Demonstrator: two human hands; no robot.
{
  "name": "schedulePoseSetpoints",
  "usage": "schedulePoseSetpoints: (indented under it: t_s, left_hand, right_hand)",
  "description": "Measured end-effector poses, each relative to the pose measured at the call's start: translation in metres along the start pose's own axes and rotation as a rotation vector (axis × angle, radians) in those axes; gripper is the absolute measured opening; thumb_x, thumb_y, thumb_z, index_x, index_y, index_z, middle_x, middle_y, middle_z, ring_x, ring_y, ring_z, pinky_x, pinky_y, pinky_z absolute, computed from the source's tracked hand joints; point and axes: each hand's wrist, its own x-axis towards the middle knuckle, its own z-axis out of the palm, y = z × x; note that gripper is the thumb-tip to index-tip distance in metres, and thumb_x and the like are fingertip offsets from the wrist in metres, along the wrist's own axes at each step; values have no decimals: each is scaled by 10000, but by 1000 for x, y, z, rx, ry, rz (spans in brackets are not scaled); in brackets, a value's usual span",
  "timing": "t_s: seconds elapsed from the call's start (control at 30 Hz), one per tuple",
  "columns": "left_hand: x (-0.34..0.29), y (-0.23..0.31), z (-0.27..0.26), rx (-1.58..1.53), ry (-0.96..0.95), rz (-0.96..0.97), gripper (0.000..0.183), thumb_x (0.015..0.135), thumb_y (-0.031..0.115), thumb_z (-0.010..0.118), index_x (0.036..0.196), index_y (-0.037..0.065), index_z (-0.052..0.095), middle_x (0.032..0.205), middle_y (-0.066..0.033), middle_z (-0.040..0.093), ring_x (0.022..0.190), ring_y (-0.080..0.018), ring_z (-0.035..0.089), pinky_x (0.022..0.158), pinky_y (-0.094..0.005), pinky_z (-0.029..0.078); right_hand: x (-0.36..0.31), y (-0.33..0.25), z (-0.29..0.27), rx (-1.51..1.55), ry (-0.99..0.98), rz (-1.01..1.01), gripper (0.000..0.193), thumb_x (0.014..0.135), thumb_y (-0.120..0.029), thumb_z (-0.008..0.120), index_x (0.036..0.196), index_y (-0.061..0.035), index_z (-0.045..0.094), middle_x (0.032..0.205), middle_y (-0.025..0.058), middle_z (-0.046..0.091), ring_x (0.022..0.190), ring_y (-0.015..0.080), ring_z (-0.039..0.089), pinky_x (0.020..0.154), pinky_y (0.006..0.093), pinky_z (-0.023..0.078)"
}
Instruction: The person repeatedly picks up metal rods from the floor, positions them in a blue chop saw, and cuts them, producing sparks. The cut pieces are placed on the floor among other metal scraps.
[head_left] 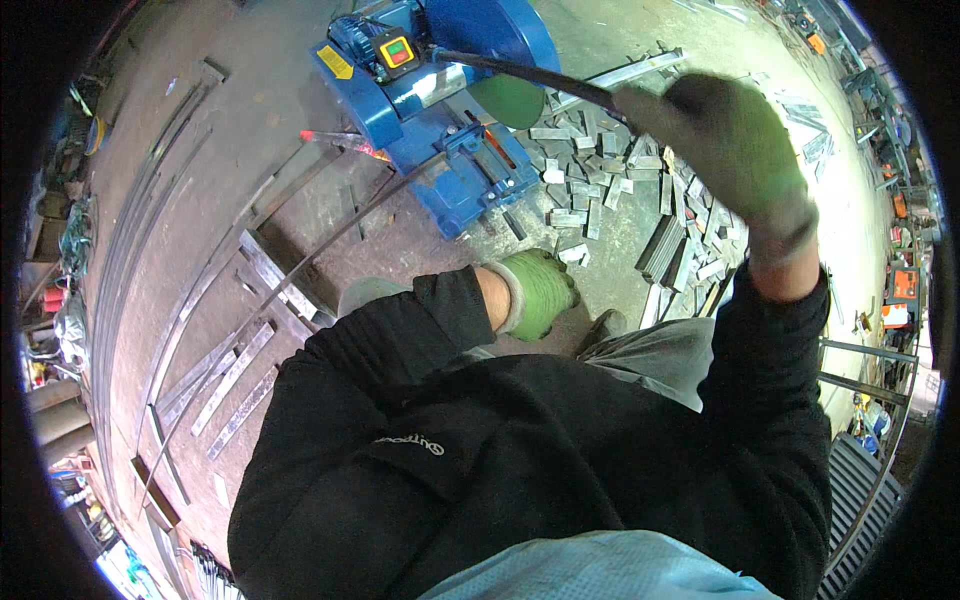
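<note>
A blue cut-off saw (480, 180) stands on the floor ahead of me, with a green cutting disc (510, 100) under its rounded guard. My right hand (725, 145), in a green work glove and slightly blurred, is closed round the end of the saw's long dark lever (530, 75). A long thin metal bar (330, 240) runs from the lower left up to the saw's vise (470, 150). Between the saw and my body, my left hand (538, 293), also gloved, is curled with its back showing. The palm side is hidden, so anything in it cannot be seen.
Many short cut metal pieces (595, 165) lie heaped right of the saw, beside a neat stack of bars (662, 248). Long curved-looking bars (150, 200) and flat metal strips (235, 378) lie on the floor at left. A switch box (396, 52) sits atop the saw.
</note>
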Motion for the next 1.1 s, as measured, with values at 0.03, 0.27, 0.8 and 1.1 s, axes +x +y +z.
schedulePoseSetpoints:
  t_s: [0.03,0.27,0.8,1.1]
  left_hand:
    - [3,-2,3,-6,-20,-14,655,931,330,901,1524,76,791,1521,-176,814,1414,-438,766,1205,-592,608]
    - [-3,-17,0,-104,99,-120,710,957,359,886,1603,100,748,1527,-224,802,1427,-477,748,1231,-606,589]
    - [-23,6,-187,60,1501,83,642,1058,273,956,1519,-125,753,1517,-290,813,1419,-408,797,1245,-554,615]
    - [56,10,-241,134,1543,65,522,1167,384,694,918,-66,786,778,-217,760,728,-399,797,667,-535,662]
  right_hand:
    - [15,-3,-10,34,52,-171,729,1182,-754,690,1146,-64,922,917,155,854,745,256,796,730,391,600]
    - [23,-26,-65,133,-93,112,923,1079,-870,693,977,18,924,898,293,839,893,465,844,876,558,656]
    - [23,237,182,1309,-206,209,762,1205,-749,670,1568,-91,800,1249,135,914,966,216,878,817,363,684]
    - [54,339,445,1046,-518,397,832,1118,-796,745,1388,-19,861,1139,144,889,919,254,855,797,444,683]
